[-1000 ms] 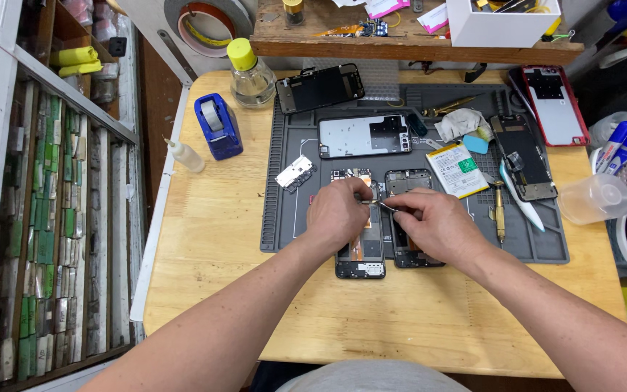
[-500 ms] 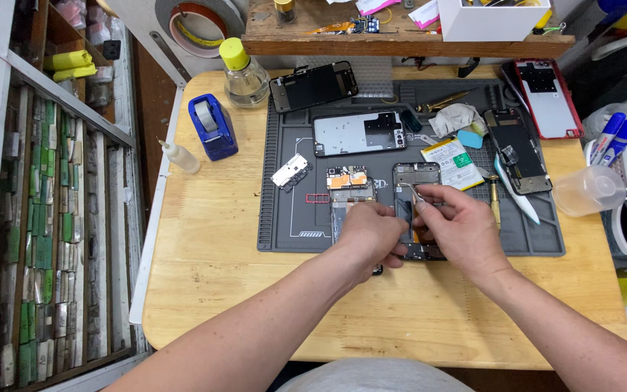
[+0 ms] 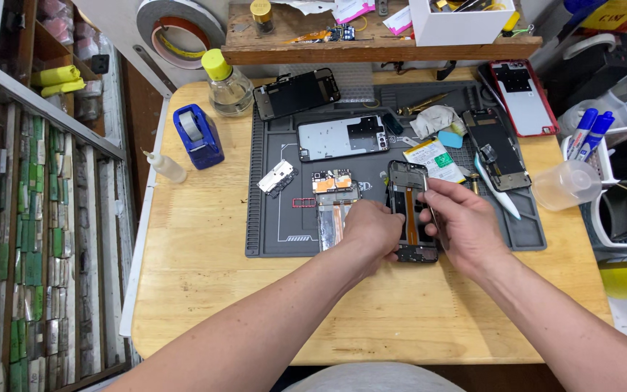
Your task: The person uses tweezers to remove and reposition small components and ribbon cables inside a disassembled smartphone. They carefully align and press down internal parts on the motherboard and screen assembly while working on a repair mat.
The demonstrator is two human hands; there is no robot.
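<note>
Grey mat (image 3: pixel 270 218) work: left hand (image 3: pixel 373 231) should pin the opened phone (image 3: pixel 409 210) flat while right hand (image 3: pixel 462 221), pinching slim tweezers (image 3: pixel 429 207), moves gently.

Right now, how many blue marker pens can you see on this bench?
2. Both blue marker pens stand side by side in a white holder at the right edge, behind the clear plastic cup. More may be hidden inside the holder.

I work in a phone repair workshop. A grey repair mat (image 3: pixel 270 181) covers the tabletop's (image 3: pixel 205 290) middle, strewn with opened phone frames (image 3: pixel 408 210) and boards. At the far edge sit a solvent bottle (image 3: pixel 228 83), tape dispenser (image 3: pixel 197 134) and parts shelf (image 3: pixel 371 47); racks of spare parts (image 3: pixel 30 239) line the left.
</note>
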